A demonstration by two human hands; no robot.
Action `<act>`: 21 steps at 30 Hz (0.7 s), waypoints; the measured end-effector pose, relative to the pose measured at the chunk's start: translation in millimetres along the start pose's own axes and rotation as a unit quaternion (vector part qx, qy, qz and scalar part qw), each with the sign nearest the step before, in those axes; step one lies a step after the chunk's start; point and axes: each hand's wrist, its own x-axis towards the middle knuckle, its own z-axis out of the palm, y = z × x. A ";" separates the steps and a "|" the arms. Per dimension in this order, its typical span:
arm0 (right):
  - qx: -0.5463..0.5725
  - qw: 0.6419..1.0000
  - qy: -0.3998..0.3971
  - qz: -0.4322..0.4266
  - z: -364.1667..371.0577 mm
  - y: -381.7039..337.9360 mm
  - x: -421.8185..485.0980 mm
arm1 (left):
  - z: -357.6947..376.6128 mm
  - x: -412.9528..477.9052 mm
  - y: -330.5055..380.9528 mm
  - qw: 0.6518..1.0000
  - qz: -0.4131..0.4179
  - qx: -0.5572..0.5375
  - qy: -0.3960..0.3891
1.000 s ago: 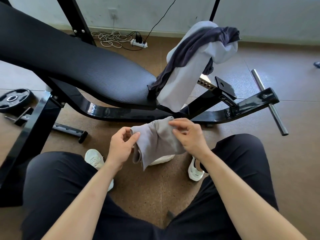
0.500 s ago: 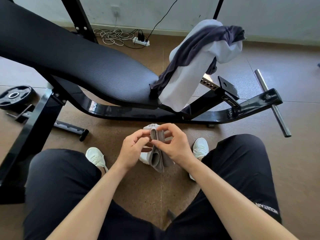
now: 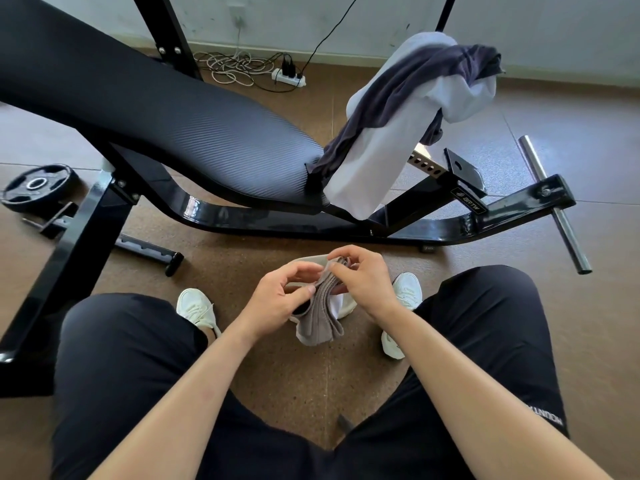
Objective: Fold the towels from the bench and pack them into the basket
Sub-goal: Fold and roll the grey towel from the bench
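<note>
Grey towel (image 3: 320, 317) is hanging in mid-air between the person's knees, near centre of the scene, above the brown floor (image 3: 277, 368) and not touching it as far as I can tell. It is gathered into a narrow layered strip, loose end drooping toward the near side. Left hand (image 3: 277, 303) is pinching the strip's left side between thumb and fingers, and right hand (image 3: 363, 282) is pinching the top edge from the right with curled fingertips, so both are gripping the same towel. Holding it by the top is letting the layers hang straight and line up, which I'm judging is the point of the hold. Step is looking like mid-fold, squaring edges before another fold or the drop into the basket. Pale rimmed object (image 3: 308, 259) is sitting right under the hands, mostly hidden; possibly the basket, cannot tell. Farther off, bench (image 3: 156, 123) is stretching from far left toward centre. On its raised right end a dark towel (image 3: 408, 88) is lying draped over a white towel (image 3: 377, 161), both hanging down the near side. They are not yet folded, so the task is looking well short of done. White shoes (image 3: 195, 308) are resting on the floor either side of the hanging towel. Weight plate (image 3: 36, 183) is lying at far left, steel bar (image 3: 569, 237) is sticking out of the bench frame on the right, and power strip (image 3: 289, 76) is sitting by the far wall.
</note>
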 end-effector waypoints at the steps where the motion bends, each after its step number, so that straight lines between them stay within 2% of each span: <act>1: 0.020 1.000 -0.005 0.008 -1.6 -1.6 -0.9 | -1.0 0.3 -0.7 1.000 -0.001 -0.001 0.000; 6: 0.075 0.997 -0.010 0.016 -8.7 -5.4 -3.9 | -7.0 0.9 -15.3 0.995 -0.029 0.067 0.064; 13: 0.166 0.984 0.025 0.051 -23.5 -4.8 1.8 | -18.3 1.7 -33.2 0.965 -0.098 0.189 0.152; 17: 0.190 0.979 0.026 0.072 -28.7 -4.9 1.7 | -12.4 3.4 -23.3 0.976 -0.139 0.058 0.155; 21: 0.182 0.981 0.014 0.071 -27.8 -6.2 -3.0 | -4.7 3.1 -15.3 0.982 -0.146 0.040 0.111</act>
